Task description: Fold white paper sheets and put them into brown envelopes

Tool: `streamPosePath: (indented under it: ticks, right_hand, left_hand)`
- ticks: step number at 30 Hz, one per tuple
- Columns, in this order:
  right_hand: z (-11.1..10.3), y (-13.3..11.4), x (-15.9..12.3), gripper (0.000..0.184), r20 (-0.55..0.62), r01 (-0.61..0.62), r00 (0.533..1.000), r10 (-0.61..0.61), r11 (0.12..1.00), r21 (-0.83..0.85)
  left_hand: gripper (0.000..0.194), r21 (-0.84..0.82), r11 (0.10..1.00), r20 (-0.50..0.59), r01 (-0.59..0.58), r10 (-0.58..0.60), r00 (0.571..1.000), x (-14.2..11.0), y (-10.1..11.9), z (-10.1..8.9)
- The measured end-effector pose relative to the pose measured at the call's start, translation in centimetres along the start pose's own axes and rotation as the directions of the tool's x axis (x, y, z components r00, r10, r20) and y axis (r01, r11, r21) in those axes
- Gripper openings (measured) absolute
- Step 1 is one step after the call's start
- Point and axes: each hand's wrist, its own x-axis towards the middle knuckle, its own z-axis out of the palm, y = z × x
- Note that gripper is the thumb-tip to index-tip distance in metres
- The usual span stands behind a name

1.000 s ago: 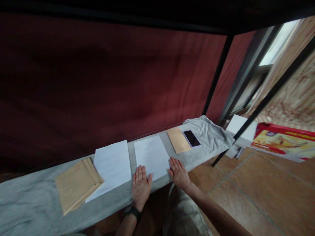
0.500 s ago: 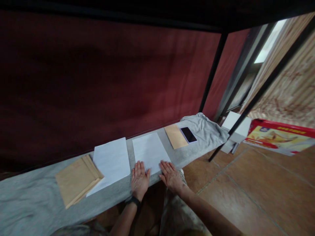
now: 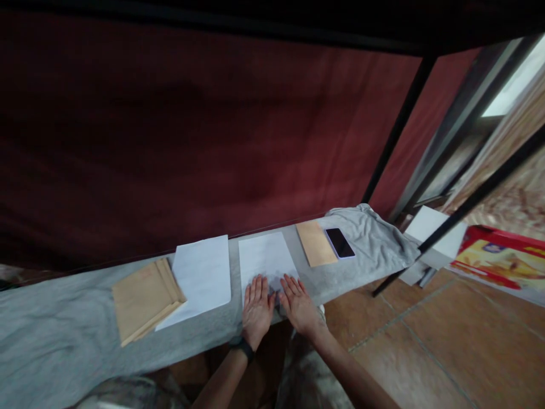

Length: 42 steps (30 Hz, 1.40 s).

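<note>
A sheet of white paper (image 3: 264, 253) lies on the grey cloth in front of me. Resting flat on its near part is my left hand (image 3: 257, 307), fingers stretched out, a dark band at the wrist. My right hand (image 3: 297, 304) lies flat at the sheet's near right side, its fingers also extended. The two thumbs are close together. To the left is a stack of white paper (image 3: 204, 275), partly overlapped by several brown envelopes (image 3: 147, 295). A single brown envelope (image 3: 315, 244) lies right of the sheet, beside a phone (image 3: 339, 243) with a dark screen.
The grey cloth (image 3: 63, 335) covers a long narrow shelf, bunched up at its right end. Dark metal posts (image 3: 398, 130) rise there. A red curtain-like backing (image 3: 255, 142) stands behind. On the tiled floor at right are white boxes (image 3: 434, 227) and a red-and-yellow carton (image 3: 502, 258).
My hands have come closer together on the paper, both still flat. The camera view has shifted slightly, so the shelf's things appear further right.
</note>
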Motion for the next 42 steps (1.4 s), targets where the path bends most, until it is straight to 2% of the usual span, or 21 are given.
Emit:
streamPosePath:
  ticks: [3,7,11,15,17,20,23,26,29,32,35,37,39,40,42]
  right_hand:
    - [1.1,0.2,0.5,0.051,-0.012,0.015,1.0,-0.015,0.999,-0.041]
    - [2.4,1.4,-0.6,0.055,-0.088,0.016,0.996,-0.025,0.996,-0.092]
    - [2.6,1.7,-0.2,0.052,-0.12,-0.043,0.992,0.032,0.995,-0.087]
    - [2.1,0.7,4.2,0.048,-0.059,-0.148,0.987,0.147,0.989,-0.02]
    - [2.2,-0.1,7.3,0.047,-0.047,-0.123,0.991,0.124,0.992,0.006]
    - [3.4,-1.2,11.4,0.049,-0.011,-0.039,0.999,0.039,0.999,0.011]
    - [5.7,-1.5,13.7,0.049,0.015,-0.04,0.999,0.04,0.999,-0.012]
    - [8.0,-0.6,14.6,0.049,-0.016,-0.023,1.0,0.022,0.999,-0.049]
    - [9.2,1.3,15.1,0.052,-0.066,0.0,0.998,-0.006,0.996,-0.086]
    - [9.1,3.8,16.0,0.053,-0.093,-0.012,0.996,0.002,0.994,-0.105]
    - [8.5,5.5,17.5,0.055,-0.117,-0.116,0.988,0.102,0.985,-0.125]
    - [8.2,5.6,18.5,0.057,-0.137,-0.227,0.968,0.209,0.964,-0.14]
    - [8.4,4.7,19.3,0.057,-0.15,-0.26,0.959,0.239,0.956,-0.134]
    - [8.7,4.1,19.6,0.056,-0.146,-0.221,0.968,0.203,0.968,-0.121]
    - [9.5,2.6,20.0,0.053,-0.111,-0.067,0.992,0.058,0.994,-0.086]
  left_hand:
    - [0.058,0.024,1.0,0.02,0.002,-0.002,1.0,-0.2,-0.2,0.5]
    - [0.061,0.058,0.998,0.006,0.031,-0.031,0.999,-1.3,-1.4,0.6]
    - [0.059,0.085,0.995,-0.011,0.05,-0.049,0.999,-1.0,-2.1,0.1]
    - [0.053,0.068,0.997,-0.029,0.026,-0.024,0.999,2.5,-2.0,-0.2]
    - [0.054,0.056,0.998,-0.004,0.029,-0.029,1.0,4.9,-2.2,0.2]
    - [0.055,0.038,0.999,0.077,0.036,-0.039,0.996,8.0,-3.2,1.2]
    - [0.057,0.043,0.998,0.125,0.045,-0.05,0.991,9.5,-4.9,2.2]
    - [0.059,0.049,0.998,0.095,0.046,-0.05,0.994,9.7,-6.2,3.0]
    - [0.064,0.053,0.995,0.043,0.08,-0.083,0.996,9.5,-6.5,3.4]
    - [0.067,0.064,0.993,0.019,0.099,-0.101,0.995,9.4,-6.2,3.5]
    - [0.068,0.073,0.993,0.011,0.098,-0.099,0.995,9.4,-6.1,3.6]
    - [0.068,0.071,0.993,0.006,0.091,-0.092,0.996,9.4,-6.2,3.7]
    - [0.067,0.067,0.994,-0.007,0.09,-0.09,0.996,9.3,-6.3,3.8]
    - [0.067,0.066,0.994,-0.014,0.089,-0.089,0.996,9.3,-6.4,3.9]
    - [0.067,0.066,0.994,-0.022,0.083,-0.082,0.996,9.2,-6.4,3.9]
